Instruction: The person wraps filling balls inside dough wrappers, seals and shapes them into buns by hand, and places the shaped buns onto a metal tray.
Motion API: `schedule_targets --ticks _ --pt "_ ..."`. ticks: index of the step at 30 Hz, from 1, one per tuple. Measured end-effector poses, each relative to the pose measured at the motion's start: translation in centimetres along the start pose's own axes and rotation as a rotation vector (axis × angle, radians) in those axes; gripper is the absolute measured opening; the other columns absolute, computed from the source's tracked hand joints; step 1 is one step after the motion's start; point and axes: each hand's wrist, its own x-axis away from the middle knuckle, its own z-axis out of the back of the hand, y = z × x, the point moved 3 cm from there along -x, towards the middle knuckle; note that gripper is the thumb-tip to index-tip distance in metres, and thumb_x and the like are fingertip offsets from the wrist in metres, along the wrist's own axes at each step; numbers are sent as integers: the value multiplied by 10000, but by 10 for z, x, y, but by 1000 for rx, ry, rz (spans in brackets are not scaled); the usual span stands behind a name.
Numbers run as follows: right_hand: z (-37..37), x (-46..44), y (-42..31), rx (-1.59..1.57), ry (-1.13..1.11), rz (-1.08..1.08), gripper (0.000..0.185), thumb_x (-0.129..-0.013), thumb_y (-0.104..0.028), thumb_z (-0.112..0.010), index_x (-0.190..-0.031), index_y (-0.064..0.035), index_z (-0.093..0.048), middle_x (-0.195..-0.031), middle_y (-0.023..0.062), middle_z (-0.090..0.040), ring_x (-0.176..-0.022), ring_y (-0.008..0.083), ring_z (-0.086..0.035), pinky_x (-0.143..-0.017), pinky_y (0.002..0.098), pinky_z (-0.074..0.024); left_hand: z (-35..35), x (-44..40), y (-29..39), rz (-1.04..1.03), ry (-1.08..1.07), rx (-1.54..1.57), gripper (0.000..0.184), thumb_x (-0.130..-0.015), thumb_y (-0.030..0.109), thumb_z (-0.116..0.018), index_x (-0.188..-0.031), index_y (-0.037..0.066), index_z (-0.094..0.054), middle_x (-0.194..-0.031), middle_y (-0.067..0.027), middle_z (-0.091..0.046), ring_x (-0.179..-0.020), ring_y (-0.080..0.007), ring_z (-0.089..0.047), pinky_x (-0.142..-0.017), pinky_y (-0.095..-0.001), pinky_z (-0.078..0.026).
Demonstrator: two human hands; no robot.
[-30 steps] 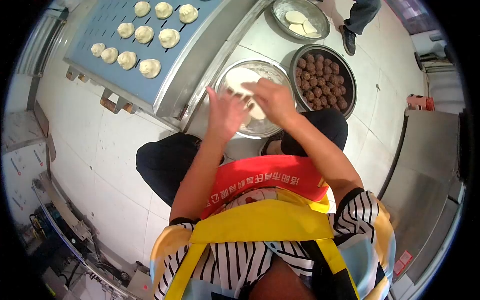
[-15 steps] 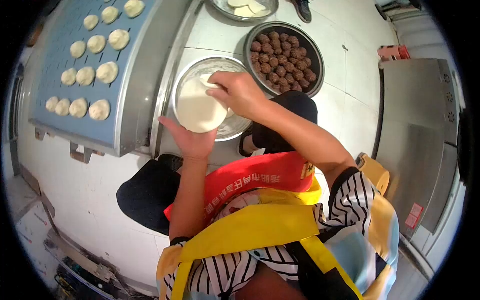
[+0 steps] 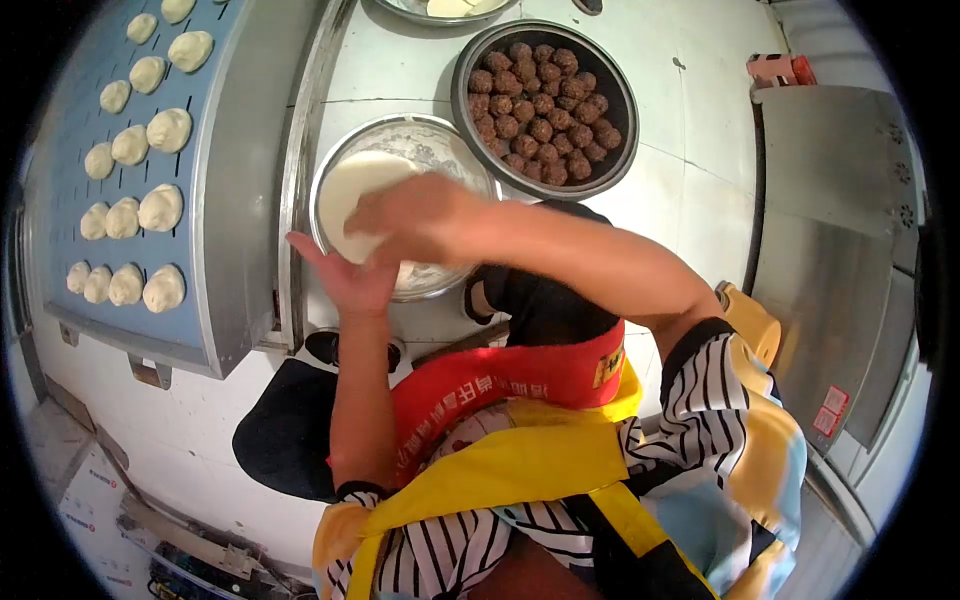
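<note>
A round, pale dough wrapper (image 3: pixel 368 175) lies over the left part of a floury metal bowl (image 3: pixel 450 150). My left hand (image 3: pixel 355 285) is palm up at the wrapper's lower edge, its thumb stretched out to the left. It seems to support the wrapper, though its fingers are hidden beneath the dough and my other hand. Crossing over the wrapper, my right hand (image 3: pixel 425 220) is smeared by motion, so its fingers cannot be made out.
Rows of dough balls (image 3: pixel 122 217) sit on a blue slotted belt (image 3: pixel 190 270) at left. Dark brown filling balls (image 3: pixel 545 125) fill a round black pan (image 3: pixel 628 130) beyond the bowl. Another metal bowl (image 3: pixel 400 12) with pale dough pieces stands farther back. A steel cabinet (image 3: pixel 820 240) is at right.
My right hand has moved from the wrapper's far edge down and left across it. My left hand has shifted slightly left. The whole view has shifted, with the belt and pans lying farther left.
</note>
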Motion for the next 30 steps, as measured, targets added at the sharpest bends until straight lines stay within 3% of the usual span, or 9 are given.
schedule_targets --ticks 2,3,6,8,10,17,24,27,30 --pt "37 8 56 -424 244 -97 280 -888 -242 -606 -1099 -60 -635 -901 80 -684 -763 155 -642 -715 294 -531 -10 -1 4 -96 199 12 860 -853 684 -445 -1452 87 -292 -1504 -125 -286 -1371 -296 -279 -1133 -497 -170" --pt "57 11 89 -594 300 -400 266 -904 -251 -608 -1078 -52 -637 -859 54 -674 -737 113 -625 -664 273 -528 -2 5 9 -108 199 -36 846 -855 674 -455 -1453 97 -295 -1506 -122 -283 -1371 -295 -278 -1134 -498 -166" --pt "33 39 242 -520 308 -817 372 -871 -307 -661 -1127 -42 -614 -839 55 -667 -697 135 -636 -593 265 -524 15 16 26 -113 218 -59 823 -858 656 -475 -1455 119 -297 -1508 -117 -282 -1370 -297 -279 -1129 -510 -175" --pt "-21 65 317 -463 197 -1023 527 -816 -355 -710 -1202 -24 -570 -991 118 -669 -840 219 -657 -718 319 -533 22 23 30 -120 303 -75 821 -856 653 -484 -1455 123 -296 -1505 -114 -286 -1367 -298 -284 -1125 -515 -186" --pt "-53 70 329 -24 47 -975 634 -785 -328 -727 -1282 -3 -504 -1215 188 -584 -1087 302 -590 -917 382 -472 29 29 35 -145 444 -135 827 -852 655 -491 -1453 122 -296 -1500 -111 -294 -1363 -297 -291 -1122 -517 -195" --pt "-131 62 392 94 91 -979 626 -758 -196 -647 -1343 -71 -462 -1310 226 -492 -1223 346 -476 -1012 399 -405 47 36 46 -75 500 -179 801 -867 631 -488 -1443 104 -308 -1489 -101 -317 -1356 -293 -305 -1122 -504 -211" --pt "-117 83 375 -397 372 -1081 616 -704 -233 -770 -1245 -63 -530 -1157 176 -593 -1010 289 -600 -928 359 -448 54 28 45 -71 544 -153 753 -901 615 -433 -1440 102 -316 -1481 -107 -332 -1350 -298 -323 -1114 -505 -238" --pt "-102 105 367 -701 728 -910 537 -723 -202 -772 -1172 -10 -549 -1056 138 -628 -890 212 -621 -840 323 -481 48 18 38 -42 535 -225 748 -911 624 -394 -1441 101 -316 -1481 -119 -329 -1350 -300 -328 -1112 -504 -245" --pt "-11 74 234 -767 522 -785 496 -724 -125 -740 -1158 19 -547 -1000 110 -633 -904 177 -611 -835 289 -481 43 7 31 -59 539 -143 733 -924 623 -358 -1432 94 -330 -1457 -147 -357 -1333 -306 -355 -1102 -498 -272"
